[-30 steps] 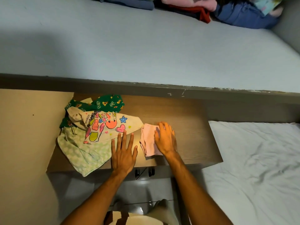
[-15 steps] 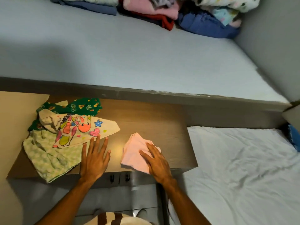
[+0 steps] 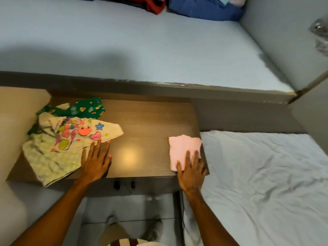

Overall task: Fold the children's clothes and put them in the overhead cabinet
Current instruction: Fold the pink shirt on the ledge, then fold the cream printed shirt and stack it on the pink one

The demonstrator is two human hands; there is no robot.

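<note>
Pink folded garment [image 3: 184, 150] sits at the table's [image 3: 145, 121] right edge under the flat, open right hand [image 3: 191, 169]; the left hand [image 3: 95, 160], also open, rests beside the unfolded pile [image 3: 67, 135]. A nudge could tip it off.

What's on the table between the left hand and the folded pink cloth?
Nothing: in the head view, left hand and pink cloth are separated by bare table.

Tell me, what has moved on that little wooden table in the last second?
The right hand slid the folded pink cloth from mid-table to the right edge, flat on it throughout. The left hand stayed beside the unfolded pile, which did not move.
</note>
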